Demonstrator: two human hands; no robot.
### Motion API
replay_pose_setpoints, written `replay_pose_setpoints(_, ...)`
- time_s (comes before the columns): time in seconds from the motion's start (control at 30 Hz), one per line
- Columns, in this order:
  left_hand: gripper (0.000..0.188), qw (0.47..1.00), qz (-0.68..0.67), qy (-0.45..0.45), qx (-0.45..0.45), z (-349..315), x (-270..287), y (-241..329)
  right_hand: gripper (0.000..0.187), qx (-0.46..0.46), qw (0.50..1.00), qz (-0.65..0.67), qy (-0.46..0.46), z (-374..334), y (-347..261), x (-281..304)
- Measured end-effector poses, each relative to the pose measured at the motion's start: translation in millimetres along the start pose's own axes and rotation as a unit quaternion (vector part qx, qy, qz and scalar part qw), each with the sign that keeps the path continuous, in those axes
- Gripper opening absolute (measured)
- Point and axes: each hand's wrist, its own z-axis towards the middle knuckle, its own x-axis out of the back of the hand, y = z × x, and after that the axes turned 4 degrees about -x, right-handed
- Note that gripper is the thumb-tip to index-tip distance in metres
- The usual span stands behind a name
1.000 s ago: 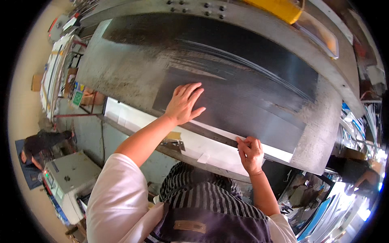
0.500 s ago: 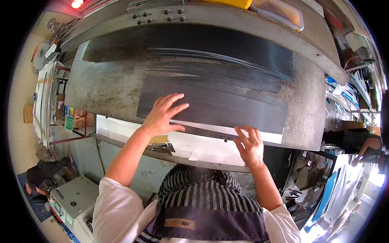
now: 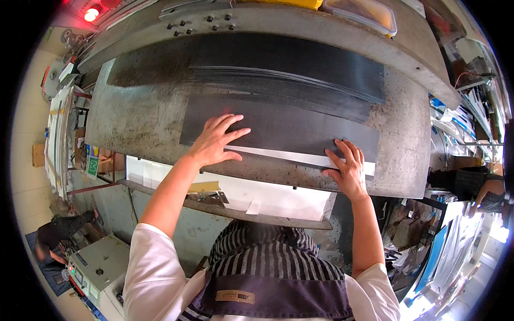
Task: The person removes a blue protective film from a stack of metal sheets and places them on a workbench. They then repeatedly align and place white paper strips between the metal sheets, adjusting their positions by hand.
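Dark sheet [image 3: 289, 128] partly under left hand [image 3: 214, 142], right hand [image 3: 348, 171], edges unclear.

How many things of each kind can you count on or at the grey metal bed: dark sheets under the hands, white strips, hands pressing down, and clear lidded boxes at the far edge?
Dark sheet under the hands: 1
White strip along the sheet's near edge: 1
Hands pressing down: 2, the left hand and the right hand
Clear lidded box at the far edge: 1
Total: 5
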Motion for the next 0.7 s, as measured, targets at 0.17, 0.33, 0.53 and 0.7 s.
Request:
replay_pose_setpoints(0.17,0.087,0.999,-0.027,-0.021,0.017,6,3,-3,0.058,0.002,1.0,0.013,0.001,7,4,4)
replay_pose_setpoints(0.33,0.081,0.999,-0.026,0.006,0.038,15,13,9,0.054,-0.05,0.991,0.112,0.057,11,16,8)
replay_pose_setpoints(0.53,0.047,0.985,0.064,0.153,0.047,107,9,-18,0.041,-0.254,0.942,0.09,0.201,81,120,7)
replay_pose_setpoints(0.7,0.052,0.971,0.136,0.156,0.117,178,-13,-51,0.044,-0.361,0.915,-0.05,0.176,139,183,-3)
